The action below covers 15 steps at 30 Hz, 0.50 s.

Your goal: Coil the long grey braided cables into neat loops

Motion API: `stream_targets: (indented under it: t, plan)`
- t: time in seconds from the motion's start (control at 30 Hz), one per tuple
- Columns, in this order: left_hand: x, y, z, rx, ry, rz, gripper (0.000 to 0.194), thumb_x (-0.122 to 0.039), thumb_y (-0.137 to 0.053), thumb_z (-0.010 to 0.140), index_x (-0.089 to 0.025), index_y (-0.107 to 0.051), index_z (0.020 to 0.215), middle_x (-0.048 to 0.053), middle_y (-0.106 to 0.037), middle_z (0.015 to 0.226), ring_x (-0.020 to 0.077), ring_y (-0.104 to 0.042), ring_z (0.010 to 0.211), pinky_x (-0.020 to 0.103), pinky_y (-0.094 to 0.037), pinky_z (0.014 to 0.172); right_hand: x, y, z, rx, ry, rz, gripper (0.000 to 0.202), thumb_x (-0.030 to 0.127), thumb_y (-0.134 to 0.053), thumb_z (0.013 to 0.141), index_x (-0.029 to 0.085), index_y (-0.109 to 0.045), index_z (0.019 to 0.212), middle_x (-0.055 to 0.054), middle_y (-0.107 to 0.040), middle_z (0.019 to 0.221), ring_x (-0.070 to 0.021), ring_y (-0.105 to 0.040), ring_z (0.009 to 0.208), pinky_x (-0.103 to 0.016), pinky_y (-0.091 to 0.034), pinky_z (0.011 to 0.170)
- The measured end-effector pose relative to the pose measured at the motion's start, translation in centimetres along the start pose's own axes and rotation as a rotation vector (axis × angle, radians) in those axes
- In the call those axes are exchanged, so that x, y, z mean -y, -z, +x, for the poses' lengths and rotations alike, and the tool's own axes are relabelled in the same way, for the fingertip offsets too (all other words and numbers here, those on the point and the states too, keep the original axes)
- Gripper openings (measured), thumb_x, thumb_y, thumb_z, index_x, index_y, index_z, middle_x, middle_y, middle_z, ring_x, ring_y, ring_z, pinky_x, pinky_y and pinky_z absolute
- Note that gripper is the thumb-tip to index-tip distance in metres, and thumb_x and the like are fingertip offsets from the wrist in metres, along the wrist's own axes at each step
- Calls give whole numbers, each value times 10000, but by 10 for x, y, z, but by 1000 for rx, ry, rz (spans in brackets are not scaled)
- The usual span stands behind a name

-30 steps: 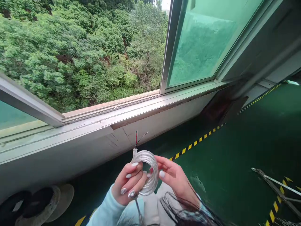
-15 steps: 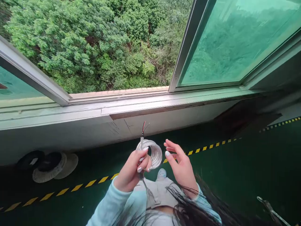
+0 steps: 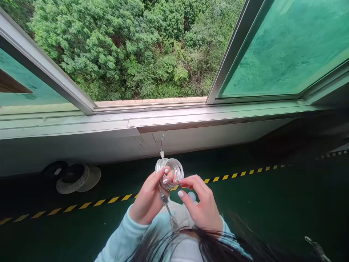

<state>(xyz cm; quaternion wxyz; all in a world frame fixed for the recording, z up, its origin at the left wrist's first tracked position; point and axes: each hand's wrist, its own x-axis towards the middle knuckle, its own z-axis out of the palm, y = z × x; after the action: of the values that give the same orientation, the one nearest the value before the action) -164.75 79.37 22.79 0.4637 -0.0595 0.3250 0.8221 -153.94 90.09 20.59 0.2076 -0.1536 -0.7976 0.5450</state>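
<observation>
I hold a small coil of clear plastic strip [image 3: 171, 168] in front of me, below the window sill. My left hand [image 3: 149, 198] pinches the coil's lower left edge with its fingertips. My right hand [image 3: 200, 206] touches the coil's lower right edge with its fingers. A short lead with red and dark wires [image 3: 161, 141] sticks up from the top of the coil. Another thin lead with a small connector [image 3: 165, 199] hangs down between my hands.
An open sliding window [image 3: 136, 47] with trees outside is ahead, above a white sill [image 3: 174, 122]. The green floor has a yellow-black striped line [image 3: 81, 206]. Flat spools [image 3: 73, 177] lie by the wall at left. A metal tool [image 3: 317, 248] lies at bottom right.
My right hand has come back onto the coil after being apart from it. The view has swung to the right and the hands with the coil sit a little higher in view.
</observation>
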Motion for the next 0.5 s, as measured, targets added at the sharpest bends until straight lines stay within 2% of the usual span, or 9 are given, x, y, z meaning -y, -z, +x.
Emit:
stream_targets:
  t: [0.07,0.17,0.23,0.3,0.4,0.5]
  plan:
    - [0,1,-2,-28,-68,3,156,-196,-516,911,-138,-565,775,1,-431,687,128,-485,689,249,-467,689,4,-6,-1,31,-89,30,99,252,-600,818,181,-598,887,-18,-648,838,-174,-613,791,-282,-484,719]
    - [1,2,-5,-47,-149,-15,129,-205,-531,908,-148,-564,797,3,-448,723,122,-486,720,232,-454,709,5,-13,-3,190,-243,168,145,312,-591,803,176,-557,841,-27,-663,797,-174,-636,741,-285,-504,711]
    - [-1,4,-7,-39,-181,18,128,-236,-563,895,-162,-551,792,-4,-436,717,128,-491,751,228,-444,729,0,-14,-5,313,-320,267,192,355,-547,827,169,-568,868,-46,-675,822,-179,-652,762,-292,-514,732]
    - [-6,9,-8,-26,-206,131,192,-307,-581,885,-177,-523,757,-17,-401,677,131,-473,726,226,-427,707,-12,-9,-11,389,-386,266,218,363,-538,827,165,-600,893,-55,-681,840,-185,-655,788,-295,-511,738]
    - [-17,26,-13,-29,-156,602,309,-389,-614,847,-182,-483,659,-32,-374,596,121,-384,590,224,-350,568,-36,12,-29,524,-452,144,176,285,-587,757,200,-678,881,-31,-683,828,-183,-635,762,-276,-487,678]
    - [-25,50,-24,-17,35,1165,315,-270,-744,701,-173,-482,557,-37,-397,573,108,-321,537,241,-255,501,-53,43,-56,633,-512,57,240,211,-531,719,265,-740,824,-9,-665,736,-172,-619,665,-267,-461,599]
